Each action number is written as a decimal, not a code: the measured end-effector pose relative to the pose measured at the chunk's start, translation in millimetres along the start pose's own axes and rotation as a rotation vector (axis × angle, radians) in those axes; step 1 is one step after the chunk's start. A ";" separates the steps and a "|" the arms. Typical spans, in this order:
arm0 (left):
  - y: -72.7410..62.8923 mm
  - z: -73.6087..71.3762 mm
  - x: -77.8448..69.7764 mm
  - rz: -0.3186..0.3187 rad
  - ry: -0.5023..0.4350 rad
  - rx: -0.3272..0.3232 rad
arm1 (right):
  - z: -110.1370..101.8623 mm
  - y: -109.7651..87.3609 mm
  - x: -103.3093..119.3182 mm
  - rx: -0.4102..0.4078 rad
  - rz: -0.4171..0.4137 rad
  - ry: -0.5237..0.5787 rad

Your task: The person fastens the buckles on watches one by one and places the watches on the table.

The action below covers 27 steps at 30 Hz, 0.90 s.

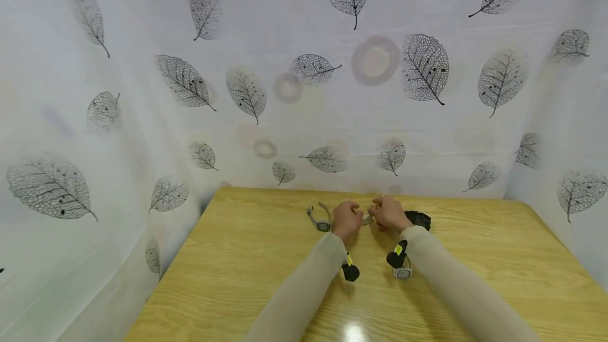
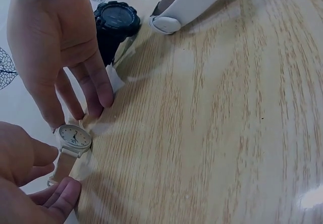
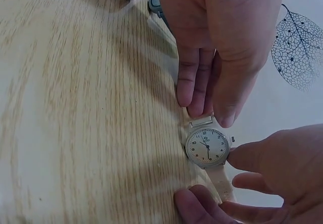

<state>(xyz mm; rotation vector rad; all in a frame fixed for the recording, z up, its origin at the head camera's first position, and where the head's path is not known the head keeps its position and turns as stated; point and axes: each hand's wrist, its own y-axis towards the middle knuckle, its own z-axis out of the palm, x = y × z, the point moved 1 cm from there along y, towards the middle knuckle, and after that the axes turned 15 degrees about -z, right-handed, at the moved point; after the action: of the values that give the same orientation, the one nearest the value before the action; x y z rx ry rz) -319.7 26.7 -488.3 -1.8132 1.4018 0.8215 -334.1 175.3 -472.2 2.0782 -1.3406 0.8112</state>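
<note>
A wristwatch (image 3: 207, 148) with a round white dial and pale strap is between my two hands near the table's back edge. My left hand (image 1: 347, 220) pinches it on one side; its fingers (image 2: 63, 199) curl at the strap in the left wrist view. From the other side my right hand (image 1: 389, 212) holds the watch, its thumb and fingers at the case and strap. The dial faces toward me. Just left of my left hand lies a grey watch (image 1: 323, 225) with its strap open. A chunky black watch (image 2: 117, 17) is beside my right hand.
A white watch (image 1: 402, 273) stands on the wooden table (image 1: 247, 268), close to my right sleeve. Black devices with yellow labels hang at both wrists. A leaf-patterned white sheet (image 1: 266, 136) rises behind the table and along both sides.
</note>
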 end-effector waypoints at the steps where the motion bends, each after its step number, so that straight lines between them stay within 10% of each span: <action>1: 0.6 0.3 0.4 -0.008 -0.005 0.007 | -0.1 -0.1 0.4 0.001 0.004 0.004; 27: -3.1 -1.0 -0.5 0.013 -0.087 -0.036 | 0.0 2.3 0.9 -0.100 -0.047 -0.148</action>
<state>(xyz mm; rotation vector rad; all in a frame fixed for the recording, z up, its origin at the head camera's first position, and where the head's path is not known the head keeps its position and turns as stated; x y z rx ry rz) -316.7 26.7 -486.8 -1.7749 1.3524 0.9267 -336.0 173.9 -471.3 2.1160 -1.3748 0.5681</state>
